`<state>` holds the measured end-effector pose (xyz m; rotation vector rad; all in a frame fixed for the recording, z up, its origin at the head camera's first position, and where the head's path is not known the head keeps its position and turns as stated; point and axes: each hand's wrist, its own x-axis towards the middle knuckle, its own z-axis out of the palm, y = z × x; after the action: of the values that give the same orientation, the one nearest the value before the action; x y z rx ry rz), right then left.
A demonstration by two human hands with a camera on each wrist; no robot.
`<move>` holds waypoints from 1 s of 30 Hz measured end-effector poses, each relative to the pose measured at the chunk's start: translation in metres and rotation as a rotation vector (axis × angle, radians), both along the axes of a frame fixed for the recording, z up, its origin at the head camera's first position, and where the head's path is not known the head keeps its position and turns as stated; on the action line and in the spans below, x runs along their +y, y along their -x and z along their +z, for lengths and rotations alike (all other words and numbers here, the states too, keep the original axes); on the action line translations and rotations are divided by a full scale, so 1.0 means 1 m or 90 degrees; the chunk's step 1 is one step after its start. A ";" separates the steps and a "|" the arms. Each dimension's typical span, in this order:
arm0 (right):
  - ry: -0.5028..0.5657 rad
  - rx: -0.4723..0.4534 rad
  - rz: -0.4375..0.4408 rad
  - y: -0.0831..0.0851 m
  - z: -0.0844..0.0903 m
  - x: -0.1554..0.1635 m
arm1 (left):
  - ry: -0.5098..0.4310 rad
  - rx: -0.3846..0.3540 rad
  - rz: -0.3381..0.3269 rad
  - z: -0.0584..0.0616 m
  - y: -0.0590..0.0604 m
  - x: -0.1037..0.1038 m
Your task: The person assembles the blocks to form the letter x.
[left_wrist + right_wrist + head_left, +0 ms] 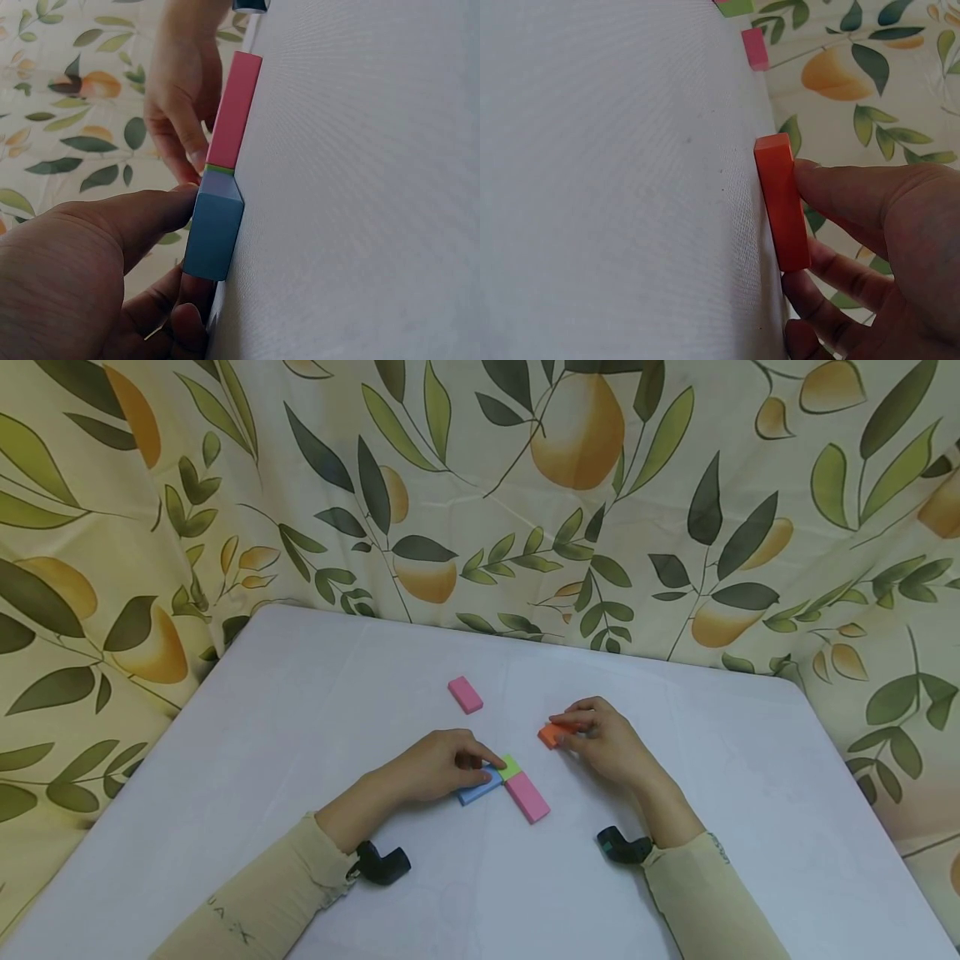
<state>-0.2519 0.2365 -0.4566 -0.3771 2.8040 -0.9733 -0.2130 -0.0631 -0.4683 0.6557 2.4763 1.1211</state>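
Observation:
My left hand [442,767] pinches a blue block [478,790] between thumb and fingers, low on the white table. The index fingertip reaches to a light green block [510,767] at the blue block's far end. A pink block [528,798] runs from the green one toward the near right, and these blocks seem to touch. To the right, my right hand [606,745] holds an orange block [548,736] by its sides. In the right wrist view the orange block [782,206] lies at the table surface, with the thumb on one side and fingertips at its end.
A second pink block [466,694] lies by itself farther back on the white table [315,693]. Behind the table hangs a cloth [495,527] printed with fruit and leaves. Black cameras [384,865] are strapped at both wrists.

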 end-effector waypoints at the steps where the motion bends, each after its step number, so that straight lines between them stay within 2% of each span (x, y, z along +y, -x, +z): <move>1: 0.000 0.000 0.000 0.000 0.000 0.000 | 0.000 0.000 0.000 0.000 0.000 0.000; 30: 0.005 0.002 0.001 0.001 -0.001 -0.001 | 0.004 0.006 -0.002 0.003 0.000 0.000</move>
<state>-0.2525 0.2360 -0.4576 -0.3823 2.8023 -0.9848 -0.2132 -0.0632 -0.4653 0.6644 2.4840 1.1113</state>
